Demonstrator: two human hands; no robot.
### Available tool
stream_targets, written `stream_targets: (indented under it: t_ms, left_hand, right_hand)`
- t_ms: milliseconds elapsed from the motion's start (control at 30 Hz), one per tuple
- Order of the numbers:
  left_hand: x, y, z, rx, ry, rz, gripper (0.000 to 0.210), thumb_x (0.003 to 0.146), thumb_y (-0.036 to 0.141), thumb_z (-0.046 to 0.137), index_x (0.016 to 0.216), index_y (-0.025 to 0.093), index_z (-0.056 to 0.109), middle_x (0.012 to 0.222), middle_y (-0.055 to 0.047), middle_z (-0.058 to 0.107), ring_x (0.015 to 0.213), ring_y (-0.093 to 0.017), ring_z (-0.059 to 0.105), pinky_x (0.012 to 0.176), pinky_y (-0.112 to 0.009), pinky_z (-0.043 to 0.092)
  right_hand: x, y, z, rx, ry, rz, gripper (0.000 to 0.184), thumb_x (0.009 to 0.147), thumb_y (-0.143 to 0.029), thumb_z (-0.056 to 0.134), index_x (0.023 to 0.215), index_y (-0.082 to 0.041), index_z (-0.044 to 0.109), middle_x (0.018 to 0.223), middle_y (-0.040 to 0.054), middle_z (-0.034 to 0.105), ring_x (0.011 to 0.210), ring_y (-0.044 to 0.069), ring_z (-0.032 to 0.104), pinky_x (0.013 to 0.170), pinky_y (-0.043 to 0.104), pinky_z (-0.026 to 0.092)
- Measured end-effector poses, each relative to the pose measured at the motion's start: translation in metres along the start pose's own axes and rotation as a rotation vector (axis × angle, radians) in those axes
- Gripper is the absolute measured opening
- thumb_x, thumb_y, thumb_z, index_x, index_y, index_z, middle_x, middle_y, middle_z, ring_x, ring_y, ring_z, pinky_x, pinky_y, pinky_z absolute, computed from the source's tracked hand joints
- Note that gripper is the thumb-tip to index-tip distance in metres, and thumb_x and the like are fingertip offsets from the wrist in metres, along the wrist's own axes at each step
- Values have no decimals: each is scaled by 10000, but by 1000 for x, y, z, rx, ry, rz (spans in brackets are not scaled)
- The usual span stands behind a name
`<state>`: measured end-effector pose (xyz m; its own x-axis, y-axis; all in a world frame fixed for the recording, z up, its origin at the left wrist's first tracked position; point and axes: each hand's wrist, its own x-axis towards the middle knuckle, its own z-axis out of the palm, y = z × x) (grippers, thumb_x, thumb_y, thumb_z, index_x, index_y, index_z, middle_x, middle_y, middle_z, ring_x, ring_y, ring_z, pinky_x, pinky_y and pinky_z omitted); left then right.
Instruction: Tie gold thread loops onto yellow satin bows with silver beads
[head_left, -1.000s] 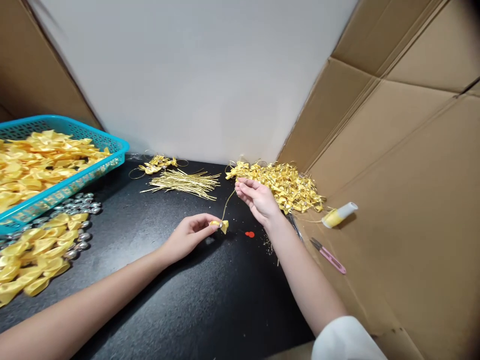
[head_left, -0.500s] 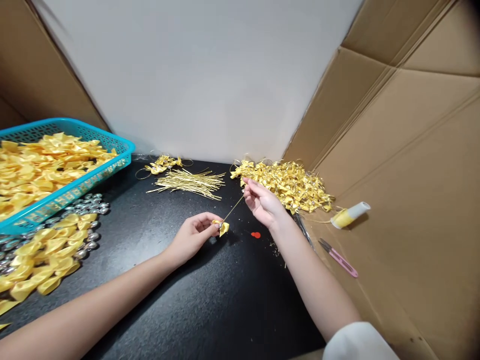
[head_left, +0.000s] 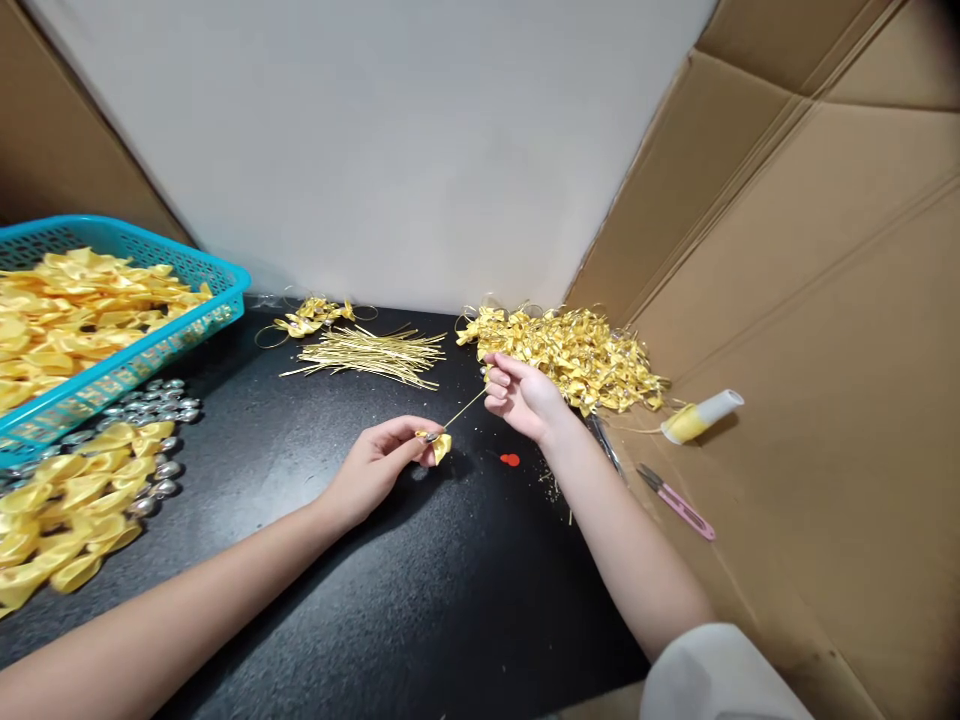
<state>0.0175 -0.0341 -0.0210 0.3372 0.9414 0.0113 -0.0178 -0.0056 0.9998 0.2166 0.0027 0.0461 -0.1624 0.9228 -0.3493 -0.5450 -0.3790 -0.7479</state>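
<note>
My left hand (head_left: 391,458) pinches a yellow ribbon bow (head_left: 441,451) with a small silver bell or bead (head_left: 430,437) at its middle. From the bow a thin gold cord (head_left: 465,409) runs up to the right. My right hand (head_left: 519,392) has its fingers closed on the far end of that cord, which is stretched straight between both hands. Beyond the right hand lies a heap of finished-looking bows with cords (head_left: 592,360). A bundle of cut gold cords (head_left: 371,356) lies behind the left hand.
At the left stands a turquoise basket (head_left: 225,285) of yellow bows. Loose bows (head_left: 82,500) and silver beads (head_left: 166,470) lie before it. Several corded bows (head_left: 315,316) sit at the back. Pink thread snips (head_left: 679,505) and a thread tube (head_left: 701,417) rest right, beside cardboard walls (head_left: 840,300).
The camera view has shifted slightly. The bow has turned a little in my left fingers, and the cord stays taut between my hands.
</note>
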Motion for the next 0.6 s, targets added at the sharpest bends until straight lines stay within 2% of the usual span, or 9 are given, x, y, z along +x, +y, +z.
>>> stream_targets:
  t_ms: [167,300,467,600]
  left_hand:
    - [0,-2,-1,-122,-2,-73,184,756,319,670,824,159,732,733,-63,743,669,-189,679,675,-318,561]
    - [1,-4,-2,-105,-21,-83,212,759,353,699,813,155,748,721,-63,750,660,-183,677,671,-310,558]
    - [2,-2,-2,-110,-91,-134,266,627,324,839,810,165,729,688,-27,737,614,-154,661,636,-281,547]
    - [1,-1,-1,-150,-130,-174,267,585,254,867,775,164,703,682,-6,722,592,-124,646,602,-242,529]
  right_hand:
    - [-3,4,2,-47,-63,33,215,914,-198,548,703,-164,576,464,-107,315,386,46,298,411,153,296]
    - [-4,5,4,-59,-78,39,235,922,-180,509,700,-157,580,459,-106,322,384,46,296,425,159,293]
    - [-2,6,3,-60,-69,33,223,917,-180,523,704,-153,583,459,-109,322,382,43,293,434,162,299]
    - [-1,7,1,-43,-27,12,232,922,-166,512,699,-156,576,455,-114,313,375,38,273,446,157,325]
